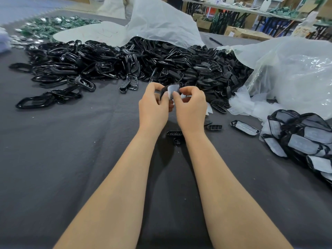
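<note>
L. hand [152, 106] curls round a black plastic shell [163, 91], held above the cloth at 12 o'clock, prob. to keep it steady. R. hand [190, 106] pinches the grey film [173, 88] on it w/ thumb and forefinger, I think to press it down; filmed shells [301, 139] lie at 3 o'clock.

Black plastic parts [136, 58] on dark grey cloth [71, 159]; seemingly green pieces [52, 24] behind.

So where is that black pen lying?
Head view: the pen lies far back, right of centre, on the table between the white sack and the clear bag.
</note>
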Tool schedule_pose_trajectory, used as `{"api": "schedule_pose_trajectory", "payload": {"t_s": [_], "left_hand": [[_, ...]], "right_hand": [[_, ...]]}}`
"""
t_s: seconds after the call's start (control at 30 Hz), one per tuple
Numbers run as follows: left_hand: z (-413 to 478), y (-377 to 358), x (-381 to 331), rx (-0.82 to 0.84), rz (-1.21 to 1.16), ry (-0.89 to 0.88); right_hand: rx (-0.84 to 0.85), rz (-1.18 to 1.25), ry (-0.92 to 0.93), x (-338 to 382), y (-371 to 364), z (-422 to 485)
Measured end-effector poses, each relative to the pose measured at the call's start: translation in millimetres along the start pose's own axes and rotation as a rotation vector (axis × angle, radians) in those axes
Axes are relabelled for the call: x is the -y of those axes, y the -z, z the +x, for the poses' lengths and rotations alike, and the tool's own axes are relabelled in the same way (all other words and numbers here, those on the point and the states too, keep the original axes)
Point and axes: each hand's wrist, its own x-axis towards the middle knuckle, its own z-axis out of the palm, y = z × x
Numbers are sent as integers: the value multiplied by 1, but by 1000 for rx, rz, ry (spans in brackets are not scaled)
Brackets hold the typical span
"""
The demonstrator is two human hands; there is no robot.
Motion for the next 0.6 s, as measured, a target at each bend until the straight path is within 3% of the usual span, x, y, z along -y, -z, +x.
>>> {"api": "schedule_pose_trajectory", "payload": {"t_s": [0.13,0.27,0.4,0.5,0.6], "left_hand": [[0,-1,1,10,-2,-4],[0,-1,-1,-9,-34,-2],[1,1,-3,-36,-78,20],[1,0,-3,-28,-87,32],[1,0,-3,-23,-96,44]], "right_hand": [[37,160,-153,-1,-3,4],[-54,256,-78,6,6,7],[-164,680,-239,8,27,17],[-131,950,-361,8,38,20],[-43,1062,-401,10,42,19]]}}
